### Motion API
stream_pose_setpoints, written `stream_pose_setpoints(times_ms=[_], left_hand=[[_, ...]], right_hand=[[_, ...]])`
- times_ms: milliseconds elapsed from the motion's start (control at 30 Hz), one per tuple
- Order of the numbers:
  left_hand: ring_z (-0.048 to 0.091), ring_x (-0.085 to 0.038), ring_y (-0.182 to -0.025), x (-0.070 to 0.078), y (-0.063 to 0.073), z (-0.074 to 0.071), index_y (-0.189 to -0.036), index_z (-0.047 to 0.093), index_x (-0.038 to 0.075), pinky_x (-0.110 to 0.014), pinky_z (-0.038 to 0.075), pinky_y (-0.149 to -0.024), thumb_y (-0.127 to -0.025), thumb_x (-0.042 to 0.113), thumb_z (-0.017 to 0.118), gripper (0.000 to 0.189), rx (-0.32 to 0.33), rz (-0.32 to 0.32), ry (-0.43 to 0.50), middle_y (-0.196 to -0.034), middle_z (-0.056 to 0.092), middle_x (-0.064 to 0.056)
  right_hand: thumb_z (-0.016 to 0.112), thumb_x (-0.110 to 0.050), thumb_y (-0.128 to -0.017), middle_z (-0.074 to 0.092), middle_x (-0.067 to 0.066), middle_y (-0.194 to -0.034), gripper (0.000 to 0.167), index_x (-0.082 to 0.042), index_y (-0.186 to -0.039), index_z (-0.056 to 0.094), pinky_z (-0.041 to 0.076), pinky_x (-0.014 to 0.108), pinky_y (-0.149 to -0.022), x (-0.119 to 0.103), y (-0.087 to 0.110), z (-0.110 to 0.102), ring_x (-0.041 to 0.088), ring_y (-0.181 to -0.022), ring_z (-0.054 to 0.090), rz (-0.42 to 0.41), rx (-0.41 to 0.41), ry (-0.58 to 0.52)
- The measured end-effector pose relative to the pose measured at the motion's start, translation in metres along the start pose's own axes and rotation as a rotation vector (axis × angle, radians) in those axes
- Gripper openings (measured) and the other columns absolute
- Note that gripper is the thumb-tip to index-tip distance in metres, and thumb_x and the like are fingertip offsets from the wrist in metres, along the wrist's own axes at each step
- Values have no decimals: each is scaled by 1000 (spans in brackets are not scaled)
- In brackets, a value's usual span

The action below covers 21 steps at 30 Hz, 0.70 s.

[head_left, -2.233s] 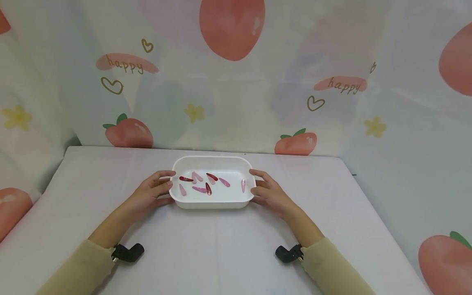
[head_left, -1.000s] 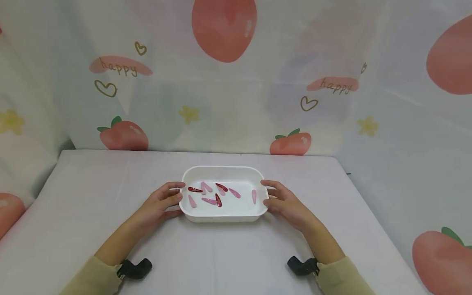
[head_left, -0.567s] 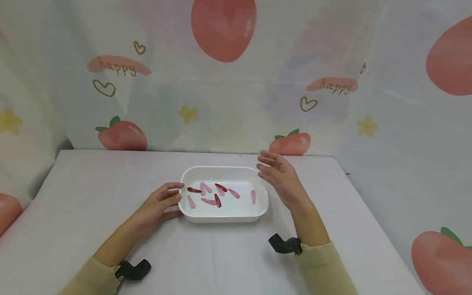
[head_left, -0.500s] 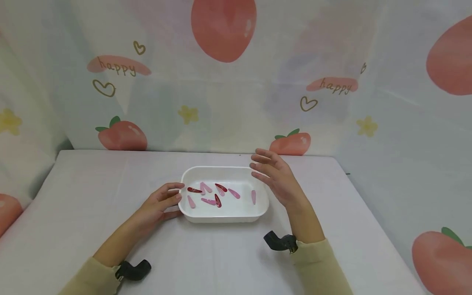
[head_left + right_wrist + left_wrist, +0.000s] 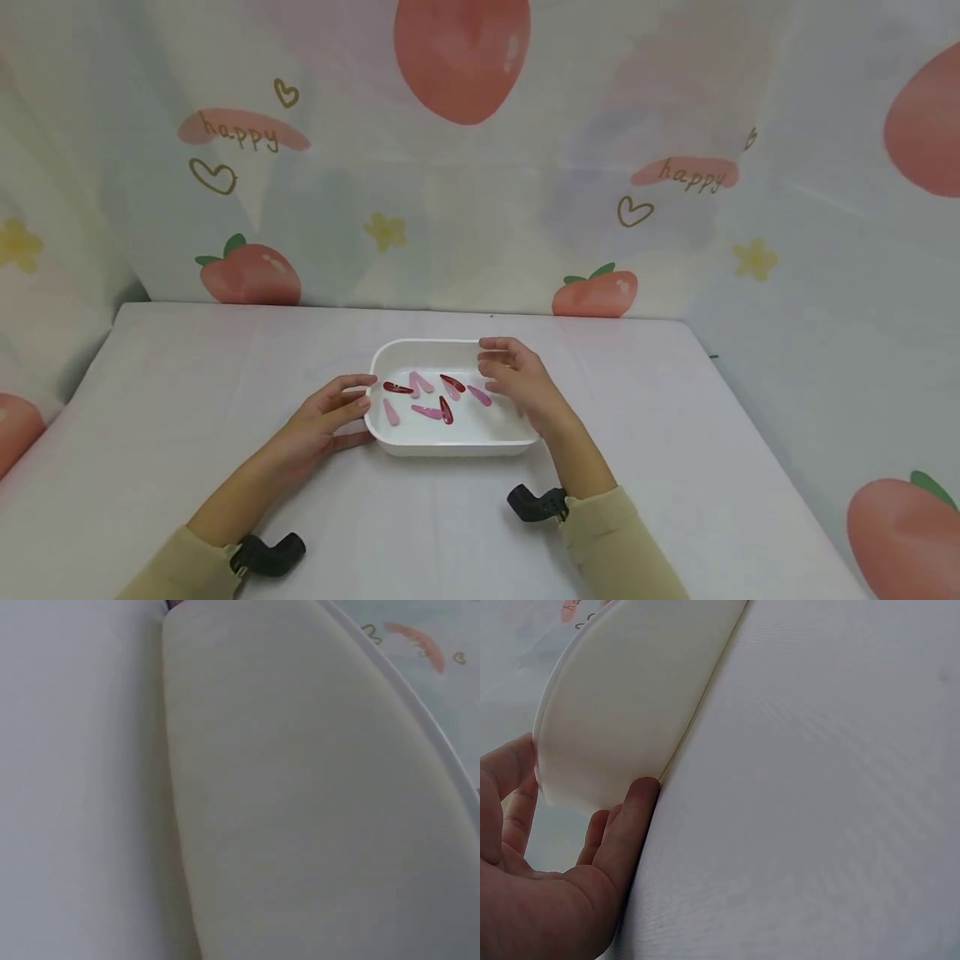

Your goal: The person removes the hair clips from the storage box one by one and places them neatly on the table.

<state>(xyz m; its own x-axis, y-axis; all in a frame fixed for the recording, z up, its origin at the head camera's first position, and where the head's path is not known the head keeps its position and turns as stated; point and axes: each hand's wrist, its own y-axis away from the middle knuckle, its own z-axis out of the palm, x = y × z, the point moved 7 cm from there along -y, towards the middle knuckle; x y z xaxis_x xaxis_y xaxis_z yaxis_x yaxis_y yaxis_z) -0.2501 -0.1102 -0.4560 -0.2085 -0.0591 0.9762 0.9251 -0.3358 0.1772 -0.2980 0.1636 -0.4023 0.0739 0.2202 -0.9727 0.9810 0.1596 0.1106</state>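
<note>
A white tray [image 5: 453, 448] stands on the table with several snap hair clips lying loose in it. Some are dark red, like the red hair clip [image 5: 446, 410]; others are pink, like the pink hair clip [image 5: 391, 412]. My left hand [image 5: 322, 421] holds the tray's left end, fingertips at the rim and side; the left wrist view shows the left hand [image 5: 562, 892] low against the wall. Over the tray's right part is my right hand [image 5: 525, 387], fingers loosely bent near a pink clip [image 5: 480, 395], contact unclear. It hides the right end's inside.
A white cloth [image 5: 442, 533] covers the table. Behind stands a patterned curtain [image 5: 465, 192] with peaches and lettering. The black wrist cameras [image 5: 270, 554] sit at both cuffs. In the right wrist view the tray's outer wall [image 5: 300, 787] fills most of the frame.
The tray came nearer between both hands and stopped. My right hand then let go of its right end, rose, and moved left and down over the clips. My left hand stays on the tray.
</note>
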Motion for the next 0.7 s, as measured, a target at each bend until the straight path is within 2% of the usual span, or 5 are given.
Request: stream_pose_setpoints(times_ms=[100,233,400,700], left_hand=[[50,-32,-129,-1,0,0,-148,40,11,-47,53,-98,-101,25,60,54,-2,2,1,-148,38,-19],[49,-33,-130,-1,0,0,-148,40,11,-46,53,-99,-102,23,58,51,3,-1,2,-148,39,-19],[49,-34,-131,-2,0,0,-148,40,12,-46,53,-99,-102,24,59,52,12,-10,0,-148,39,-19],[49,-33,-130,-2,0,0,-149,40,12,-45,54,-98,-102,25,59,52,22,-9,-6,-146,39,-18]], right_hand=[[65,-15,-95,59,14,-132,42,-12,-136,56,52,48,-102,3,-1,2,29,-118,60,-4,42,140],[68,-11,-91,60,9,-130,46,-15,-136,57,50,47,-102,7,-2,5,28,-117,59,-5,58,258],[72,-11,-89,59,8,-130,48,-19,-134,58,52,45,-100,10,-2,8,27,-118,57,8,41,363],[76,-10,-86,65,6,-120,48,-20,-130,61,50,43,-99,10,0,17,24,-110,58,-21,-18,595]])
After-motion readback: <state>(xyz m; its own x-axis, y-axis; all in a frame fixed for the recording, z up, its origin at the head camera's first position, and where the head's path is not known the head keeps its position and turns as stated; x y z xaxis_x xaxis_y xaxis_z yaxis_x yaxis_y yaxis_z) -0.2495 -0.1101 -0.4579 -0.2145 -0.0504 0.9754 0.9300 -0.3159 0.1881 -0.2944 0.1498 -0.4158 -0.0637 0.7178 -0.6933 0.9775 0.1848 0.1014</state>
